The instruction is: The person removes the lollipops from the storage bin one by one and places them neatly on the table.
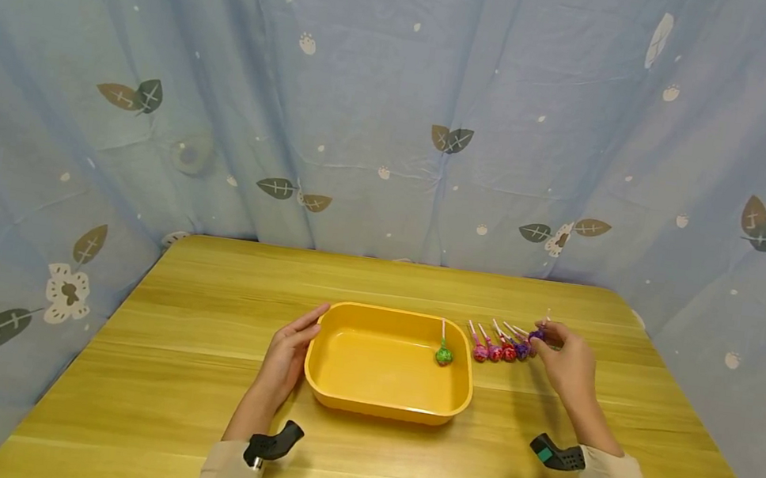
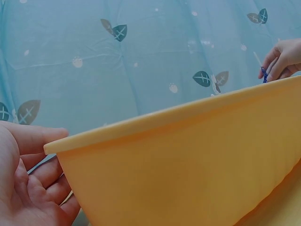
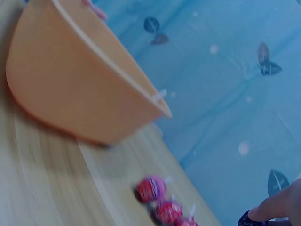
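A yellow rectangular bin (image 1: 376, 411) stands on the table, and a green lollipop (image 1: 443, 356) lies inside it near the right wall, stick toward the back. My left hand (image 1: 286, 355) rests against the bin's left side; in the left wrist view its thumb and fingers touch the rim and outer wall (image 2: 164, 160). Right of the bin, my right hand (image 1: 567, 363) pinches a purple lollipop (image 1: 537, 334) by its wrapped head, stick pointing up. Beside that hand lies a row of several lollipops, among them a pink lollipop (image 1: 480, 353) and a red lollipop (image 1: 508, 353).
The wooden table (image 1: 190, 407) reaches back to a blue curtain (image 1: 389, 72) with leaf prints, which also hangs at both sides. Black wrist mounts (image 1: 275, 443) sit on both forearms. The row of lollipops runs close to the bin's right wall.
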A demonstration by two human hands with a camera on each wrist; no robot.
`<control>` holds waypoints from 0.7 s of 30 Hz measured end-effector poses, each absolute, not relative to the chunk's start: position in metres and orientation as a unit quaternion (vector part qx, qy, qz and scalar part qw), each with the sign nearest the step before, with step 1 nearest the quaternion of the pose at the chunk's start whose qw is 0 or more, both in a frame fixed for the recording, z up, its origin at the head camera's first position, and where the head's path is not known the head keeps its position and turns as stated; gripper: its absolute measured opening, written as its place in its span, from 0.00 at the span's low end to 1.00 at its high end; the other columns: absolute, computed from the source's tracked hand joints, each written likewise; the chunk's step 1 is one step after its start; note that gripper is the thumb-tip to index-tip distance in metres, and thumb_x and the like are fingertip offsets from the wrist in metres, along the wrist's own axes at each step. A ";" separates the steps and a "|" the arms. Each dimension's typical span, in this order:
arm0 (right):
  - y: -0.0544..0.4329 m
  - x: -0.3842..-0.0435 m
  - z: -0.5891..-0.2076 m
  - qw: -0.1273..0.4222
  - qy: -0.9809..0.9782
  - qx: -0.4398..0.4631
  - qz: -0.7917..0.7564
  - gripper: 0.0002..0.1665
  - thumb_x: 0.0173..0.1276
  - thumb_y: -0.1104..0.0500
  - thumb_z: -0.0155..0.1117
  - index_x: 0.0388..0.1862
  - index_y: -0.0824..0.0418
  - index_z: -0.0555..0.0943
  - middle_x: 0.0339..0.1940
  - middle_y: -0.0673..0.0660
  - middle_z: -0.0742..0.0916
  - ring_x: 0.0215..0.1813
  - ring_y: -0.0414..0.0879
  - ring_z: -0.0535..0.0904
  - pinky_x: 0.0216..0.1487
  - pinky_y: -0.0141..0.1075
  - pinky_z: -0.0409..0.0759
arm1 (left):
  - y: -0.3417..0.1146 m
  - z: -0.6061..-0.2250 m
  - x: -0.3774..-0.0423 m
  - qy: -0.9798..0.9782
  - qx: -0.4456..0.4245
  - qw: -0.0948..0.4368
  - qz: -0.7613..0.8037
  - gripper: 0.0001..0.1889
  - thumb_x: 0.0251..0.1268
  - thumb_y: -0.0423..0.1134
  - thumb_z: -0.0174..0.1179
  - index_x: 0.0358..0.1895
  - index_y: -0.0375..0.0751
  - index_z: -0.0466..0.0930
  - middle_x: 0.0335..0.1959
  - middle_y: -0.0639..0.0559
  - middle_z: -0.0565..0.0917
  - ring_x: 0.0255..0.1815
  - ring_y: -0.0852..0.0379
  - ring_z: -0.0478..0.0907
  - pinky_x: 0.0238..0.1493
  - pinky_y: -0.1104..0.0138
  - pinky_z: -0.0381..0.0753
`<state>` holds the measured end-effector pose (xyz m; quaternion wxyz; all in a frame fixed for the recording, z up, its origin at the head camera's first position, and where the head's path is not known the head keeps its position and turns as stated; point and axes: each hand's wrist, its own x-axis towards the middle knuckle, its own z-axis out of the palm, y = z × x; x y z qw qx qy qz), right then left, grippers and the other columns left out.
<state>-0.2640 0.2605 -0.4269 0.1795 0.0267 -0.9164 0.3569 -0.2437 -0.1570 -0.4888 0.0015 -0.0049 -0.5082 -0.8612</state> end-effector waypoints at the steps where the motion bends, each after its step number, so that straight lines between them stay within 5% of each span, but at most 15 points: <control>1: 0.264 -0.265 -0.427 0.180 -0.917 0.021 0.355 0.19 0.67 0.66 0.63 0.54 0.75 0.78 0.46 0.73 0.84 0.48 0.66 0.80 0.46 0.56 0.78 | -0.157 -0.489 -0.244 -0.508 -0.005 0.002 -0.862 0.22 0.72 0.29 0.49 0.68 0.33 0.68 0.69 0.49 0.69 0.69 0.56 0.64 0.66 0.68 0.65; 7: 0.288 -0.271 -0.433 0.168 -0.919 -0.019 0.357 0.21 0.67 0.66 0.62 0.54 0.78 0.72 0.47 0.77 0.81 0.48 0.68 0.79 0.46 0.56 0.79 | -0.156 -0.489 -0.244 -0.503 -0.003 0.005 -0.864 0.23 0.72 0.29 0.49 0.68 0.32 0.68 0.69 0.47 0.68 0.69 0.56 0.63 0.65 0.69 0.65; 21: 0.325 -0.284 -0.439 0.198 -0.933 -0.043 0.298 0.15 0.65 0.67 0.63 0.45 0.77 0.78 0.40 0.75 0.83 0.42 0.69 0.79 0.43 0.57 0.75 | -0.157 -0.489 -0.244 -0.508 -0.007 0.004 -0.861 0.23 0.71 0.29 0.50 0.69 0.31 0.67 0.71 0.46 0.66 0.71 0.56 0.61 0.69 0.66 0.60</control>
